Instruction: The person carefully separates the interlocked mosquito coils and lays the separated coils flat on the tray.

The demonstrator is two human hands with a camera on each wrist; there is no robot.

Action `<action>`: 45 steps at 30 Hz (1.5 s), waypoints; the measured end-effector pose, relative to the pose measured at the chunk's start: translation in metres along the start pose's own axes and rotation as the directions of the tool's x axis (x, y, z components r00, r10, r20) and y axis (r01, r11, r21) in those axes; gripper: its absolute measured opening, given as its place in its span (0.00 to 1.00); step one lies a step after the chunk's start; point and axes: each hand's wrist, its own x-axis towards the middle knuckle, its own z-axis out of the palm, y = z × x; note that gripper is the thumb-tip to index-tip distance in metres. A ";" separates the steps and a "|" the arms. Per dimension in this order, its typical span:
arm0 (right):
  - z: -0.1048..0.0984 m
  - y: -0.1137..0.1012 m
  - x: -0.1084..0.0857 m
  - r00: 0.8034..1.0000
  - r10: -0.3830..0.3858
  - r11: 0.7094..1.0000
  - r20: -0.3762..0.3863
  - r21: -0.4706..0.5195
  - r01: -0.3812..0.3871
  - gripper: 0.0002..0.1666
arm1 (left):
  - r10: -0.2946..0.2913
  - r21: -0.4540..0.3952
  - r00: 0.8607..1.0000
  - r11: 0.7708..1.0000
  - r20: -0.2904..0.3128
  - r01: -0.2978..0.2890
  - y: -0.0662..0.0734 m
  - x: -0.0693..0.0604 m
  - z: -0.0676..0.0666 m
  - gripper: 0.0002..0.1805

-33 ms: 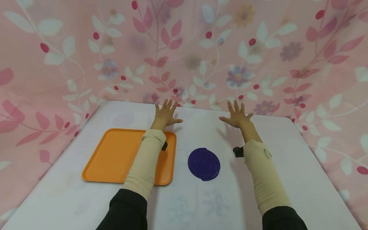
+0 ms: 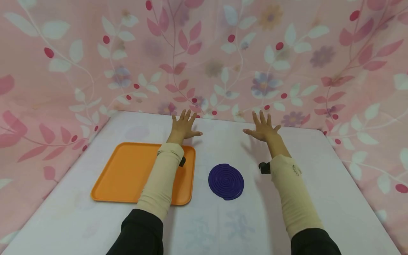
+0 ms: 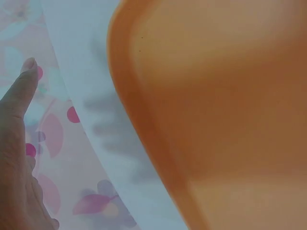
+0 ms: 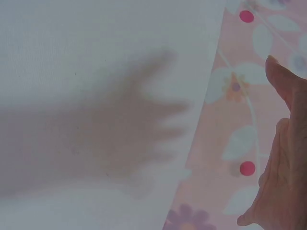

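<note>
Tray (image 2: 130, 170), left of centre: plain orange. Coiled disc (image 2: 226, 182), lower centre: deep violet, spiral pattern. Table covering (image 2: 328, 184): white, faint blue-grey motifs at lower centre. Backdrop (image 2: 207, 56), upper frame and both sides: pink, with white and rose leaves, red berries, mauve, blue and yellow flowers. Sleeves (image 2: 296, 194), lower frame: cream, black toward the bottom edge.

Sleeves and wrist fittings of a person, the left hand (image 2: 183, 126) and right hand (image 2: 262, 129) being bare.
Behind the left hand, a pale beige sleeve (image 2: 156, 180) with a creased cuff, then a black outer sleeve (image 2: 140, 230); behind the right hand, a matching beige sleeve (image 2: 296, 198) bearing a small dark marking (image 2: 296, 170), too small to read, then a second black sleeve (image 2: 313, 242); thumb-side at each cuff, a small black fitting (image 2: 264, 168), the left one partly hidden.
</note>
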 end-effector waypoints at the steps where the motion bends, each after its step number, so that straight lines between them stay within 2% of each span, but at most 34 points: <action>1: -0.001 0.000 0.000 1.000 0.002 1.000 -0.003 -0.003 -0.002 0.53 | 0.001 0.000 1.000 1.000 -0.002 -0.001 0.000 0.000 -0.002 0.52; 6: -0.012 0.000 -0.001 1.000 0.002 1.000 -0.026 -0.007 -0.002 0.53 | 0.007 0.000 1.000 1.000 -0.015 -0.007 -0.001 0.001 -0.014 0.51; 12: -0.029 0.002 -0.009 0.999 -0.038 0.999 -0.015 0.032 0.038 0.54 | 0.012 -0.070 1.000 0.997 -0.005 -0.012 -0.005 0.001 -0.027 0.51; 17: -0.039 0.006 -0.027 0.995 -0.090 0.995 -0.037 0.047 0.092 0.56 | 0.018 -0.151 1.000 0.988 0.003 -0.018 -0.013 -0.005 -0.037 0.50; 20: -0.033 0.005 -0.045 0.992 -0.116 0.993 -0.038 0.031 0.117 0.57 | 0.052 -0.155 0.999 0.987 0.000 -0.051 -0.015 -0.012 -0.039 0.49; 23: -0.015 0.000 -0.064 0.989 -0.135 0.991 -0.055 0.007 0.136 0.58 | 0.104 -0.134 0.994 0.985 -0.012 -0.105 -0.009 -0.019 -0.033 0.45; 27: 0.022 -0.008 -0.088 0.983 -0.168 0.986 -0.068 0.002 0.168 0.59 | 0.206 -0.139 0.979 0.969 0.001 -0.204 0.016 -0.034 -0.016 0.41; 30: 0.049 -0.013 -0.101 0.981 -0.188 0.982 -0.048 0.014 0.189 0.59 | 0.298 -0.124 0.955 0.948 0.014 -0.294 0.043 -0.047 -0.002 0.42; 34: 0.080 -0.019 -0.115 0.980 -0.197 0.979 -0.004 0.055 0.197 0.59 | 0.396 -0.089 0.916 0.916 0.058 -0.390 0.072 -0.073 0.016 0.46; 37: 0.095 -0.022 -0.122 0.978 -0.210 0.975 -0.007 0.072 0.210 0.60 | 0.418 -0.075 0.902 0.908 0.108 -0.412 0.084 -0.092 0.027 0.46; 41: 0.107 -0.023 -0.126 0.971 -0.238 0.969 -0.032 0.062 0.239 0.61 | 0.411 -0.057 0.905 0.912 0.107 -0.407 0.088 -0.111 0.037 0.44; 45: 0.111 -0.024 -0.127 0.962 -0.264 0.964 -0.064 0.023 0.266 0.61 | 0.422 -0.072 0.902 0.906 0.087 -0.417 0.088 -0.120 0.040 0.46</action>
